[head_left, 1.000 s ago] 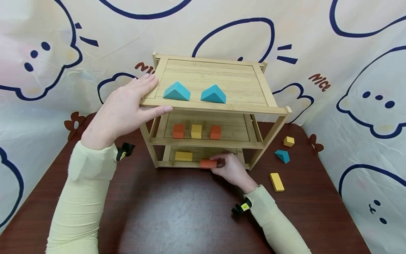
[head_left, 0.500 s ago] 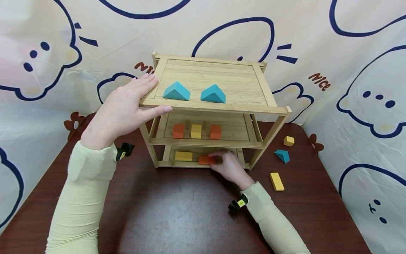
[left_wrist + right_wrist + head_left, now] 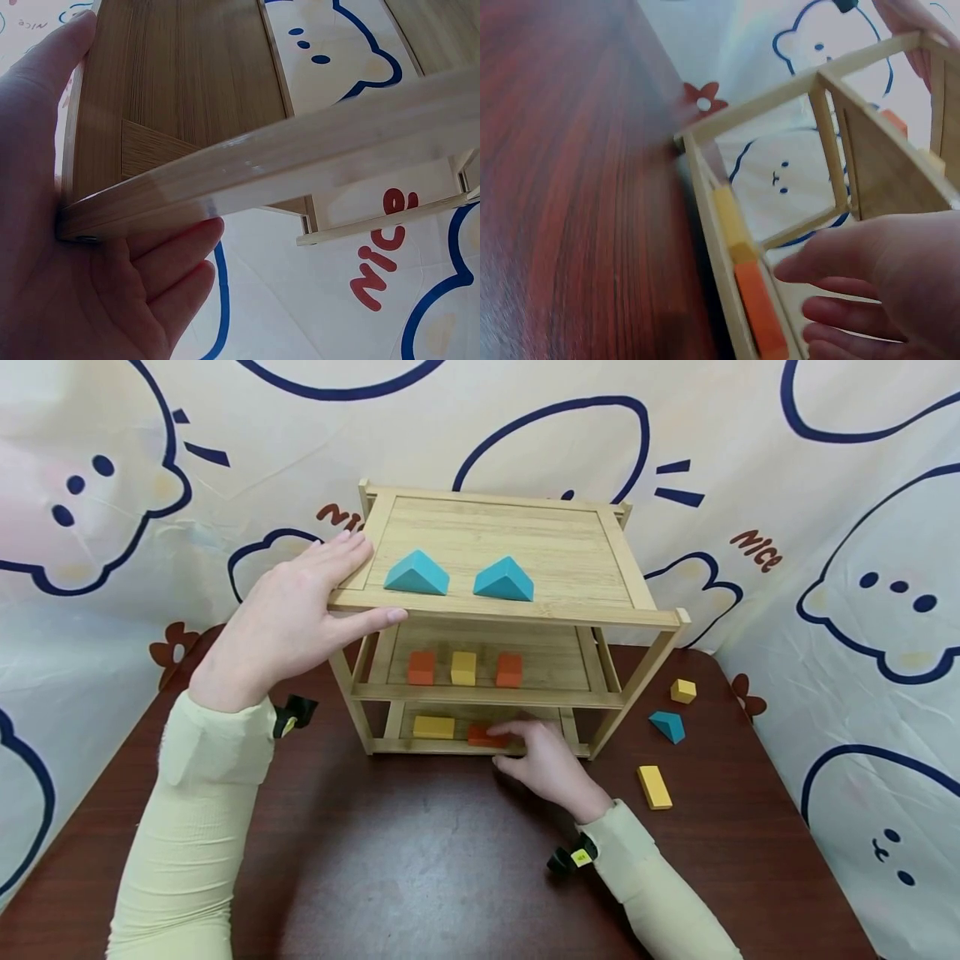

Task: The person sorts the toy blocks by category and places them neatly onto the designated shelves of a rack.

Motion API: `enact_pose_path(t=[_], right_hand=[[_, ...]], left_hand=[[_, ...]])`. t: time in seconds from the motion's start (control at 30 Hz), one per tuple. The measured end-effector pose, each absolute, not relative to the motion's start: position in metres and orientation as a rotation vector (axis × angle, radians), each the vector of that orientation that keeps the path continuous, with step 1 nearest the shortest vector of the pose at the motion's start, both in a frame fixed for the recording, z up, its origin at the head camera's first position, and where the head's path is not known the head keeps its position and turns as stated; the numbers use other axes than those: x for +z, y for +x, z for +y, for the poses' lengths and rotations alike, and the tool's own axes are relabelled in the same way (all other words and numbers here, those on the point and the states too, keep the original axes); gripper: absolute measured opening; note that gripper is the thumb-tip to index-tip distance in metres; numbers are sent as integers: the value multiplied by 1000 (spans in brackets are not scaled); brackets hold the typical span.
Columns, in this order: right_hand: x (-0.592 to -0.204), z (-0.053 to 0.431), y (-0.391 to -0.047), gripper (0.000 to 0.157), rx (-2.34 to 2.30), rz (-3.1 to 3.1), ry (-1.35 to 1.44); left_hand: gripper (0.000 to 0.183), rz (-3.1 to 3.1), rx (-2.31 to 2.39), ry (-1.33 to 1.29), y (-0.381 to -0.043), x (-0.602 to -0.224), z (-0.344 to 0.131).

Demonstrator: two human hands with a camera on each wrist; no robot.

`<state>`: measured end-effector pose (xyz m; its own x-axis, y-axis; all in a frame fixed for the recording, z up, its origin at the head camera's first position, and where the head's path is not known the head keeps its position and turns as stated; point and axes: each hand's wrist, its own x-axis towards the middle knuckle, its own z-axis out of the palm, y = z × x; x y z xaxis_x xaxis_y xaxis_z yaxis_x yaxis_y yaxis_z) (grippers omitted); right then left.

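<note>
Head view: The right hand (image 3: 551,767), fingers relaxed, has released the orange block (image 3: 477,737); the left hand (image 3: 273,620) grips the wooden shelf (image 3: 510,531) on a dark tabletop (image 3: 390,860), cartoon-print sheeting (image 3: 277,435) behind.

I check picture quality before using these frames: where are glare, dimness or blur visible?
Head view: pale glare on the table; left wrist view: rack board dim beside the brighter curtain; right wrist view: table blurred and hazy at left.

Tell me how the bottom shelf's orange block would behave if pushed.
The orange block would probably slide rather than roll, having flat faces; its low, long shape suggests little tipping. Pushed left, it would likely meet the yellow block beside it.
</note>
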<state>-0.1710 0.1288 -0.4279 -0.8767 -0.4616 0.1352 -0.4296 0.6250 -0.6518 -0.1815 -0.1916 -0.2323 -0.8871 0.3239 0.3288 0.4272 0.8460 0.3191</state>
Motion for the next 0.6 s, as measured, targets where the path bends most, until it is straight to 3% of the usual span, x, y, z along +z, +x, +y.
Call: enact_pose_path(t=[0.33, 0.6], right_hand=[[-432, 123, -164, 37, -1023, 2664, -1016], [-439, 121, -169, 38, -1016, 2647, -1036]], left_hand=[[91, -2757, -574, -568, -180, -232, -191], [91, -2755, -580, -566, -180, -232, -191]])
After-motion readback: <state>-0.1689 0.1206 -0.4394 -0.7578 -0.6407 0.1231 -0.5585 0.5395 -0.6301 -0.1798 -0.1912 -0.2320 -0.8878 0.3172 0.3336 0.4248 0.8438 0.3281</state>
